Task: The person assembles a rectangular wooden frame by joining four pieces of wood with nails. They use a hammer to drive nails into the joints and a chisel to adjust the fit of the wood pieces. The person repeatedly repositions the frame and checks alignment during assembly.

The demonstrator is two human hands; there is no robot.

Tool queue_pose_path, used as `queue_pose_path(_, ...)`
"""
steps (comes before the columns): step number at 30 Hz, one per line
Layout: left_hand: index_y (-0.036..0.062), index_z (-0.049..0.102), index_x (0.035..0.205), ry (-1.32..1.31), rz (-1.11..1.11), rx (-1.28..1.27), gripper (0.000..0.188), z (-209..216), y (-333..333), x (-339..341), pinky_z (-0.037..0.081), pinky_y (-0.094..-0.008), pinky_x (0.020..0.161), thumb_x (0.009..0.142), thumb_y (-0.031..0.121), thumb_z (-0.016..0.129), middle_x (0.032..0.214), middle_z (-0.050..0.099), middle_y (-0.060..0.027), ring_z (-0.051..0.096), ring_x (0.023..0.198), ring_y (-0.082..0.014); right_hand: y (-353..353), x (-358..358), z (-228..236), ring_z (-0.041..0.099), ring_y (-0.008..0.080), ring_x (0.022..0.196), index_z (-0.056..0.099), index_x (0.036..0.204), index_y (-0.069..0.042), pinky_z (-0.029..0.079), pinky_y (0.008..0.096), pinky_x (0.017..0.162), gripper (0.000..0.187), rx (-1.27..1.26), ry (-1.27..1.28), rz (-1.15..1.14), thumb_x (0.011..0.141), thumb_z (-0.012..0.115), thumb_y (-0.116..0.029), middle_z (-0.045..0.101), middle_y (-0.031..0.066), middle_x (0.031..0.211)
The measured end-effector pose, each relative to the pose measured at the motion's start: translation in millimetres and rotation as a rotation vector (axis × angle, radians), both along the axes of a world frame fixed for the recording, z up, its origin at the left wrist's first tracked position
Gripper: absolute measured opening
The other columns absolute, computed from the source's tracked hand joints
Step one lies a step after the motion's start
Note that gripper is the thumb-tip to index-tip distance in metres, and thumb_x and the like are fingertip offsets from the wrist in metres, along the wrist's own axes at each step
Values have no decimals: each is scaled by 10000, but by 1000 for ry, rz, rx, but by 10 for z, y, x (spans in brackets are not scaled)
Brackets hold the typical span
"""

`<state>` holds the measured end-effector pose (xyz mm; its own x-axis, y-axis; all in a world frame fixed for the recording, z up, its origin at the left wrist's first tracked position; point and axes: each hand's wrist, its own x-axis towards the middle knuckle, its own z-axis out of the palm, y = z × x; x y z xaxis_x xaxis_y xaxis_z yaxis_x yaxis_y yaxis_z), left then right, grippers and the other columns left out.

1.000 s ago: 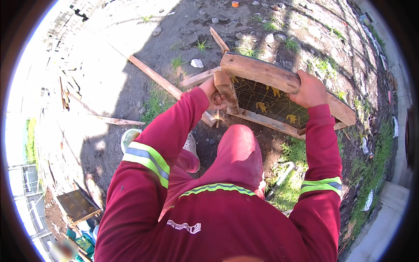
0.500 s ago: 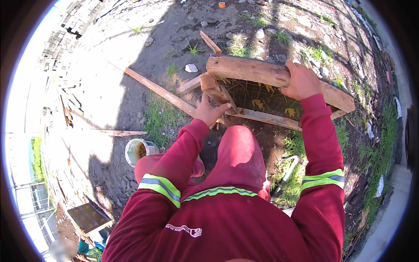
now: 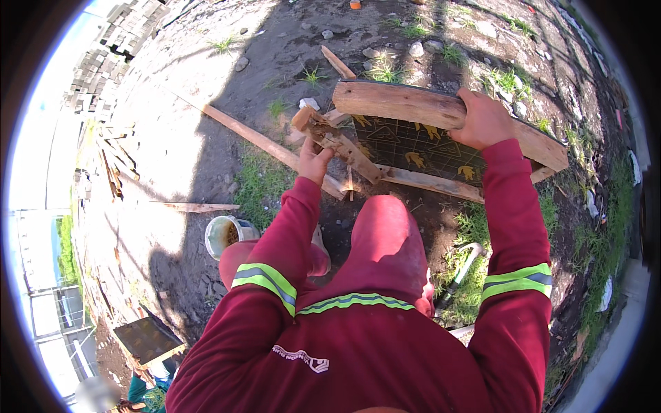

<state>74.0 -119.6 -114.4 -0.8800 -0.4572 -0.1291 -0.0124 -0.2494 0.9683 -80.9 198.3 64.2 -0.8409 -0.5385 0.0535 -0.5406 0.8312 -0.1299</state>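
In front of my knees stands a wooden frame with a dark panel [image 3: 413, 146] printed with yellow marks on its inner side. My right hand [image 3: 484, 120] is closed over its upper board [image 3: 399, 103], near the right end. A short wooden block [image 3: 354, 158] slants at the frame's left end. Its upper end stands apart from the upper board, while its lower end is close to the bottom board [image 3: 427, 182]. The fingers of my left hand [image 3: 315, 162] are closed on the block's left side, partly hidden behind it.
A long timber strip [image 3: 255, 136] lies on the ground at left, near a white bucket [image 3: 231, 234] with small brown contents. A hammer [image 3: 463, 272] rests on grass by my right leg. Stones and grass dot the dirt. At lower left, another person is beside a dark panel [image 3: 147, 341].
My left hand has moved up and left with the short block, whose upper end has swung away from the upper board. My right hand keeps its hold on that board.
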Motion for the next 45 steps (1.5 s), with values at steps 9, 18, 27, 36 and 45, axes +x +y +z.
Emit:
queue_pose_path(9,27,553,1225,-56,-203,246,447,61,-221,-14,477,-301,867,785,-41,504,1132,617,-46,589,1042,-175,-7,-12,4,633,366,929,544,1075,-76,517,464,807,573,36,-8,-7,632,807,-327,652,150,1010)
queue_pose_path(18,19,347,1345,-16,-214,-239,660,-43,37,-58,474,-366,941,809,55,730,1192,580,-89,564,1126,-204,12,-2,-17,628,373,912,535,1093,-67,505,468,798,592,-12,27,31,626,801,-316,648,162,977)
queue_pose_path(27,4,459,1249,-354,-62,-741,713,7,249,-191,506,-374,873,658,187,814,1076,666,-161,659,996,-276,-3,-10,17,617,364,961,537,1206,-60,497,450,842,686,45,-45,18,627,789,-329,635,168,1031)
queue_pose_path(36,16,394,1307,163,-129,-180,609,516,113,178,462,-368,977,751,-97,615,1224,545,-99,564,1137,-210,-4,-134,-60,640,356,951,550,1192,-92,515,451,834,661,49,21,6,644,798,-367,661,142,1057)
queue_pose_path(45,43,339,1419,92,-321,-208,711,451,107,-169,399,-346,1053,787,-78,640,1314,521,-74,506,1236,-196,-20,-186,-70,640,357,944,545,1194,-97,520,459,827,654,71,-5,-2,650,786,-369,673,144,1006)
